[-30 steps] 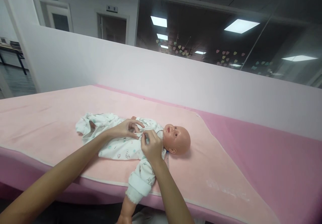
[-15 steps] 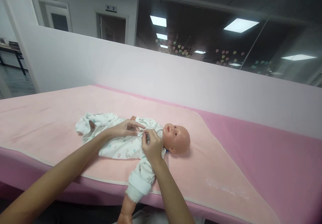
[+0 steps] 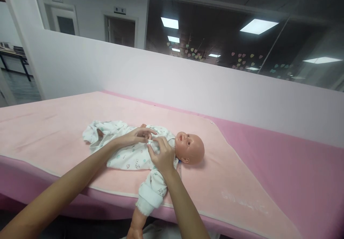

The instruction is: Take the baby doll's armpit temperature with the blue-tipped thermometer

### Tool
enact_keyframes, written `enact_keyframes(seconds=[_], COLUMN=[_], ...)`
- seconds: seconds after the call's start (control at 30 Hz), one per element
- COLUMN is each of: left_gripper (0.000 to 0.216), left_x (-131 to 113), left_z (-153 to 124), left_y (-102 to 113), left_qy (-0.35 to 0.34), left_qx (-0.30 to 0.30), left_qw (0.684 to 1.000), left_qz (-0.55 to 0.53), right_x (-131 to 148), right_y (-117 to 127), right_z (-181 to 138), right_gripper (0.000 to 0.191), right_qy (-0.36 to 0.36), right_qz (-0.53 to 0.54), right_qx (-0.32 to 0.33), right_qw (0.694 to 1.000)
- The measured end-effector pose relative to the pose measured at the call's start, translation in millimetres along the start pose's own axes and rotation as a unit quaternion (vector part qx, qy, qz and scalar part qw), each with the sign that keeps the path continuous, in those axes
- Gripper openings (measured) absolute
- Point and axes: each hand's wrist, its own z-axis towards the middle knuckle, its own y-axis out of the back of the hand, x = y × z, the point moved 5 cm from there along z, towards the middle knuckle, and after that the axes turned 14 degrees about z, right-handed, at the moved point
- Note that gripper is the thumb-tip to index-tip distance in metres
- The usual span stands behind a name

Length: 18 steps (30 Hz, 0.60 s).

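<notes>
A baby doll (image 3: 191, 148) lies on its back, head to the right, dressed in a white printed romper (image 3: 129, 156). My left hand (image 3: 138, 135) rests over the doll's chest, its thumb and a finger pinching the front of the romper while the other fingers stretch out. From the near side, my right hand (image 3: 163, 154) meets it at the same spot, thumb and forefinger curled at a small white bit of the cloth. Exactly what lies between the fingertips is too small to make out. The doll's near arm (image 3: 137, 219), its cuff turned back, hangs over the table edge.
A peach mat (image 3: 228, 174) covers much of the pink padded table (image 3: 295, 160). A low white wall (image 3: 188, 81) runs along the back, beneath a dark window (image 3: 215, 27) with heart stickers. At far left stands another table (image 3: 16, 54).
My right thumb and forefinger have parted a little and shifted left and down along the romper's front. My left hand stays almost in place. The view has moved slightly.
</notes>
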Motion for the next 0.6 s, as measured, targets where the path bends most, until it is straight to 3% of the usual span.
enact_keyframes(seconds=[0.27, 0.6], left_gripper=[0.038, 0.03], left_x=[3.4, -0.3], left_z=[0.7, -5.2], left_y=[1.2, 7.5], left_qy=[0.004, 0.033], left_qx=[-0.025, 0.012], left_qw=[1.0, 0.999], left_qz=[0.003, 0.038], right_x=[-2.9, -2.6], right_y=[-2.5, -2.3], right_z=[0.3, 0.3], right_gripper=[0.019, 0.022], right_qy=[-0.005, -0.005], right_qz=[-0.017, -0.06], right_qx=[0.009, 0.004], right_qw=[1.0, 0.998])
